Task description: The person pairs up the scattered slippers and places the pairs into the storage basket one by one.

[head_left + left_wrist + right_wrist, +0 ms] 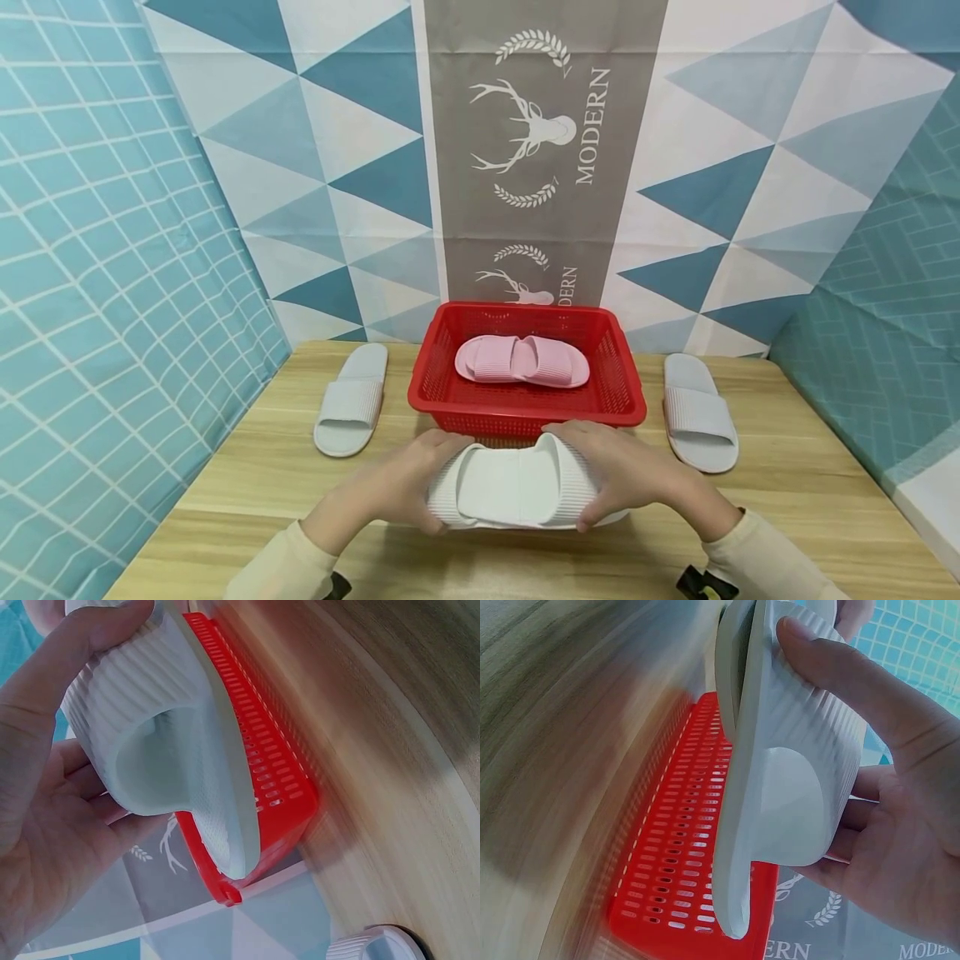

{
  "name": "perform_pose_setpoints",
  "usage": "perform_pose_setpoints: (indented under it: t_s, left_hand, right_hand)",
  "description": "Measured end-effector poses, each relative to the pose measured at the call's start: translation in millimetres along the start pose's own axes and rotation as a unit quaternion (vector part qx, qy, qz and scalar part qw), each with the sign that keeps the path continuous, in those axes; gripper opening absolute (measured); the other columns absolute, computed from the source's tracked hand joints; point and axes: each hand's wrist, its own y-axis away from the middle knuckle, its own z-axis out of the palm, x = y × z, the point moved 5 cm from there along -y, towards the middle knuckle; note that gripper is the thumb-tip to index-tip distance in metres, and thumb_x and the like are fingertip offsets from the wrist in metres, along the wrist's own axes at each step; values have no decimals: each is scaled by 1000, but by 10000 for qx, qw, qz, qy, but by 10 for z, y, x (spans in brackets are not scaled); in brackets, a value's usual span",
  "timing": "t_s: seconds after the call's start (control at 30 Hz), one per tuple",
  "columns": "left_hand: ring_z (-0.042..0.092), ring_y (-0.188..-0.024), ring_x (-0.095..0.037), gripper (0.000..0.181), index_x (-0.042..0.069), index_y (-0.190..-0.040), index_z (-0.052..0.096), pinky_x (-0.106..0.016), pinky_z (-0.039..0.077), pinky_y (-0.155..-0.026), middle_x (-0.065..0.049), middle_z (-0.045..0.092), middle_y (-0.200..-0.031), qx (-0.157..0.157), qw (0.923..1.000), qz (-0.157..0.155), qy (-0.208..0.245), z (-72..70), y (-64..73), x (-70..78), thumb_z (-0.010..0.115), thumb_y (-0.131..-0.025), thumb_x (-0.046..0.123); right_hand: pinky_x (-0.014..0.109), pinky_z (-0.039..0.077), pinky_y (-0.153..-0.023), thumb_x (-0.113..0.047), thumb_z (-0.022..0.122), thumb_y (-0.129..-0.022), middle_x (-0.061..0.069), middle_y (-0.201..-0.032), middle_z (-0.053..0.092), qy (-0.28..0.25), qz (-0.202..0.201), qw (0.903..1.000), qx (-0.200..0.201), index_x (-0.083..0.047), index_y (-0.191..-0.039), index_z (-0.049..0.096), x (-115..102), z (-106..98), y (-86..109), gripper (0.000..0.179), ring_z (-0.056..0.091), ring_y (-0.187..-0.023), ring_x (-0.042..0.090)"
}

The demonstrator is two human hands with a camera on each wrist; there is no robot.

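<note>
A pair of white slippers (491, 479) with ribbed straps is held up above the table's front part, before the red basket (525, 419). The two lie together end to end, one strap at each side. My left hand (411, 483) grips the left strap, its thumb over the ribs of the white slipper (139, 682) in the left wrist view. On the other side my right hand (626, 467) holds the right strap; the right wrist view shows its thumb on the ribs and a second sole (731, 667) behind. Inside the basket lies a pair of pink slippers (493, 360).
A single pale slipper (351, 404) lies left of the basket, and another pale slipper (701, 417) lies to its right. The wood-grain table (247, 475) ends at patterned wall coverings behind and at the left.
</note>
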Motion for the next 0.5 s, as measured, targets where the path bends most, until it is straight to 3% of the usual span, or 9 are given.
perform_pose_setpoints:
  t_s: [0.5]
  left_hand:
    - [54, -112, -16, 90, 8, -132, 49, -32, 53, -96, -4, 58, -122, -28, 10000, 43, -48, -35, 0, 32, 90, -54, 26]
  right_hand:
    - [49, 49, -99, -43, 90, -55, -2, -133, 54, 18, -67, 9999, 81, -13, -139, 43, -61, 27, -60, 101, 52, -120, 20]
